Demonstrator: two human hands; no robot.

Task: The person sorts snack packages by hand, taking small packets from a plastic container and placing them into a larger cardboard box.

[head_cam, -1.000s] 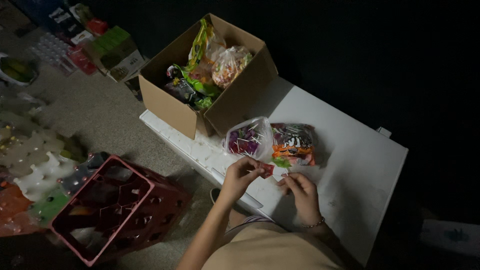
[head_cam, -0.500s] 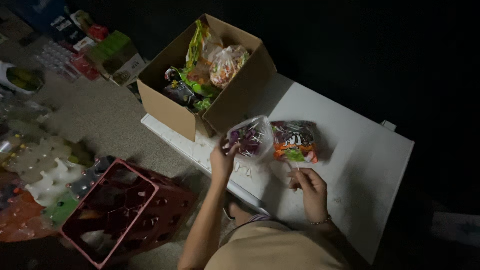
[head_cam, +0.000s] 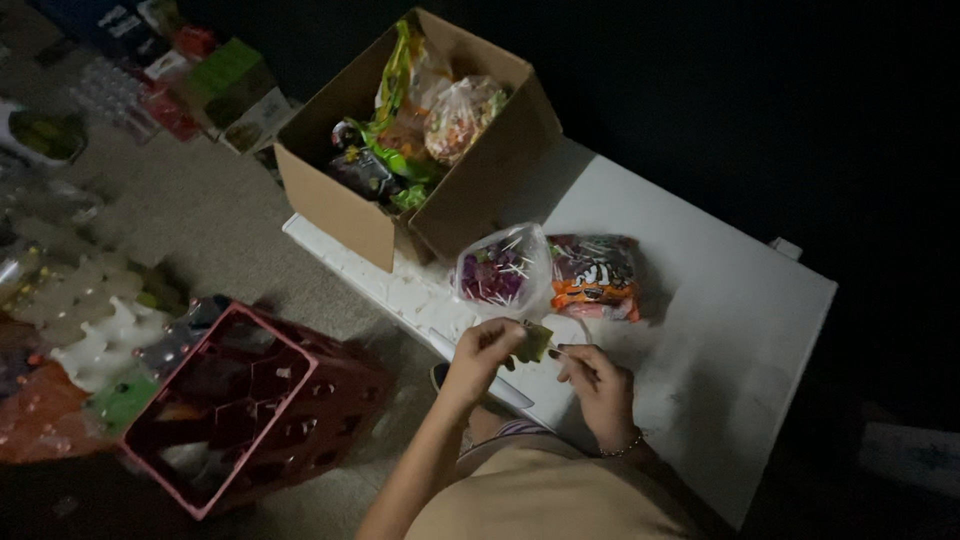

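My left hand [head_cam: 484, 352] and my right hand [head_cam: 594, 382] meet over the near edge of a white board [head_cam: 720, 330]. Together they pinch a small lollipop [head_cam: 537, 342] with a greenish wrapper; the right fingers hold its thin stick. Just beyond the hands lie a clear bag of lollipops [head_cam: 497, 268] and an orange and purple candy bag [head_cam: 594, 275], side by side on the board. An open cardboard box [head_cam: 340, 205] stuffed with candy bags stands at the board's far left end.
A red plastic crate [head_cam: 255, 400] sits on the carpet at my left. Bottles and coloured packages [head_cam: 110, 300] crowd the floor farther left and behind. The right side and the background are dark.
My left hand let go of the clear lollipop bag, which now rests on the board. Both hands came together nearer to me around one lollipop.
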